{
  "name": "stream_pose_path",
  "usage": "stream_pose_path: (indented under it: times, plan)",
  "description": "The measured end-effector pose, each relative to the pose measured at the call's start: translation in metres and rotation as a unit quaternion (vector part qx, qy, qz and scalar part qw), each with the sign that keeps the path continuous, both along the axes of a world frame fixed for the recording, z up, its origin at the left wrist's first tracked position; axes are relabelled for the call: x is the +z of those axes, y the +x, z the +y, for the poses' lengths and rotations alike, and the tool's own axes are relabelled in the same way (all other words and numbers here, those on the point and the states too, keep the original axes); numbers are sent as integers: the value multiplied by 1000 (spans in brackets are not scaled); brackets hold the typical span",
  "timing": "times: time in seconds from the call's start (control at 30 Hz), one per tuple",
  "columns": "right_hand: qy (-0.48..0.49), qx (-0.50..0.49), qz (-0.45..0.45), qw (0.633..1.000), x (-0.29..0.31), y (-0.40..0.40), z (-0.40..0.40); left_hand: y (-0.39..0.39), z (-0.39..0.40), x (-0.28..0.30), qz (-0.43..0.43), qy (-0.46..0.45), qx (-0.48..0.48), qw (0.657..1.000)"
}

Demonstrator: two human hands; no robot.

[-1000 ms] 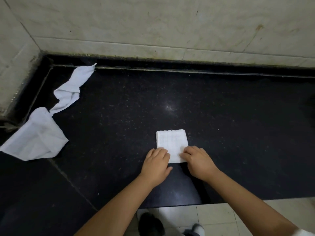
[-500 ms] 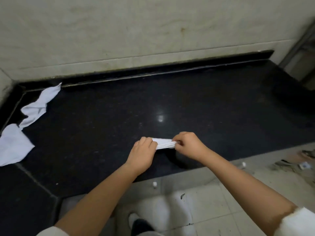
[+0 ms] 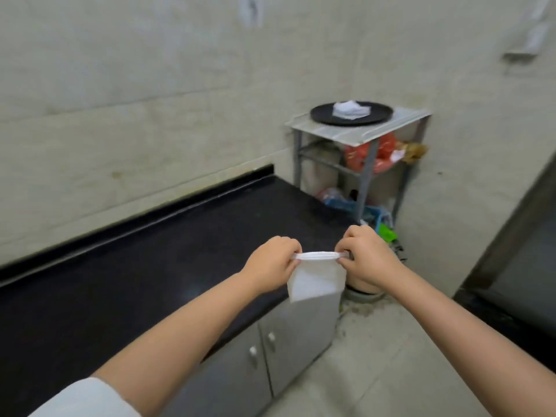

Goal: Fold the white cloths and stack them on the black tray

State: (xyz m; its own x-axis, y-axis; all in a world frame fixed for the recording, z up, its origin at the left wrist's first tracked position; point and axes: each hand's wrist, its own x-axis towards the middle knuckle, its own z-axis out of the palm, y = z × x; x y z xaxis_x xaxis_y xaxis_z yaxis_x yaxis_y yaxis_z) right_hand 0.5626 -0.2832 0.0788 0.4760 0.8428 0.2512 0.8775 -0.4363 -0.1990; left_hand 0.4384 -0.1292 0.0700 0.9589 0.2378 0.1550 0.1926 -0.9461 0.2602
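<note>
While the black stone table (image 3: 126, 266) fills the left and lower left of the view, its raised back edge runs along the pale tiled wall (image 3: 150, 100). A white sleeve (image 3: 87, 398) shows at the bottom left corner, and the bare forearm rising from it ends in the left hand (image 3: 272, 263), whose curled fingers pinch the left end of the folded white cloth (image 3: 316, 281). This cloth is held in the air above the near right corner of the table, its top edge drawn out flat between both hands and the rest hanging down as a small folded square in front of the grey cabinet doors (image 3: 285, 341) below. The right hand (image 3: 365, 255) pinches the right end of that same top edge, fingers bent and thumb tucked under. Beyond the hands, past the far end of the table, a grey metal rack (image 3: 361, 164) stands against the wall. On its pale top shelf sits the round black tray (image 3: 322, 115), and a small stack of folded white cloths (image 3: 350, 109) lies on the tray, well apart from the held one. Red bags (image 3: 382, 158) sit on the rack's middle level, with blurred blue and green items at its foot. At the far right a dark doorway edge (image 3: 517, 236) slants down to the tiled floor (image 3: 391, 356).
</note>
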Motion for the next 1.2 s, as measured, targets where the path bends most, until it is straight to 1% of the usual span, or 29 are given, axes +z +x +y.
stream_pose_path:
  times: [0.17,0.3,0.4,0.5,0.6,0.7,0.83,0.93,1.0,1.07,1.13,1.2]
  plan:
    - [-26,-60,-9,998,34,103,-24,115,-16,33,-37,54,-43,997]
    - [5,-96,7,995,70,203,-18,215,-7,52,-77,95,-61,991]
    - [14,-87,22,996,94,280,3,295,13,71,-81,94,-58,991]
    - [26,-79,60,995,118,350,29,363,39,96,-65,96,-52,992]
    - [41,-76,69,994,139,410,51,419,59,124,-61,115,-21,991]
    - [51,-56,76,994,150,451,72,458,75,140,-72,126,15,989]
    - [80,-18,131,988,156,524,111,518,103,145,-85,115,71,987]
    - [106,18,197,974,157,584,149,569,131,150,-96,93,121,984]
    - [113,41,212,970,157,627,180,603,150,157,-105,100,162,976]
    - [135,71,212,965,159,668,216,639,173,164,-137,106,207,963]
    - [166,102,188,963,163,704,252,670,194,170,-181,90,252,947]
    - [195,128,150,961,160,733,283,696,212,169,-249,120,257,926]
